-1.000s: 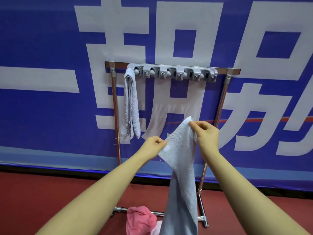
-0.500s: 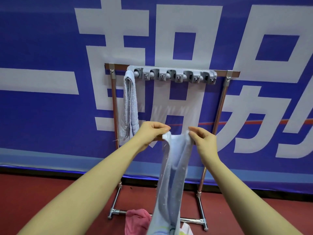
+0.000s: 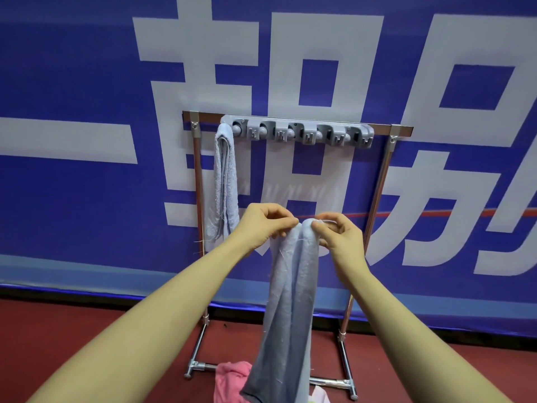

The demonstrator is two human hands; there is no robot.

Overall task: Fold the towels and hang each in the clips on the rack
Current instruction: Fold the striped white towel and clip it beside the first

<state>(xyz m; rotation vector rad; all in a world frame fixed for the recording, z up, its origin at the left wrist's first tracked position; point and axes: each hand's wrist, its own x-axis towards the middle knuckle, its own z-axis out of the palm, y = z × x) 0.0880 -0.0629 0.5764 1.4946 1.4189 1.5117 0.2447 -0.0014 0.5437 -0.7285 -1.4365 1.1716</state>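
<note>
A light blue towel (image 3: 290,292) hangs lengthwise, folded into a narrow strip, in front of the rack. My left hand (image 3: 263,221) and my right hand (image 3: 338,232) pinch its top edge close together, well below the grey clip strip (image 3: 299,133). The strip sits on the top bar of a metal rack (image 3: 377,193). A second folded light blue towel (image 3: 223,184) hangs from the leftmost clip. The other clips hold nothing.
A pink towel (image 3: 231,379) lies on the red floor at the rack's base, partly behind the held towel. A blue banner with large white characters (image 3: 87,141) stands right behind the rack. A pale item (image 3: 319,397) shows at the bottom edge.
My hands came together, bringing the towel's top corners to meet and narrowing it into a folded strip. The view shifted slightly downward.
</note>
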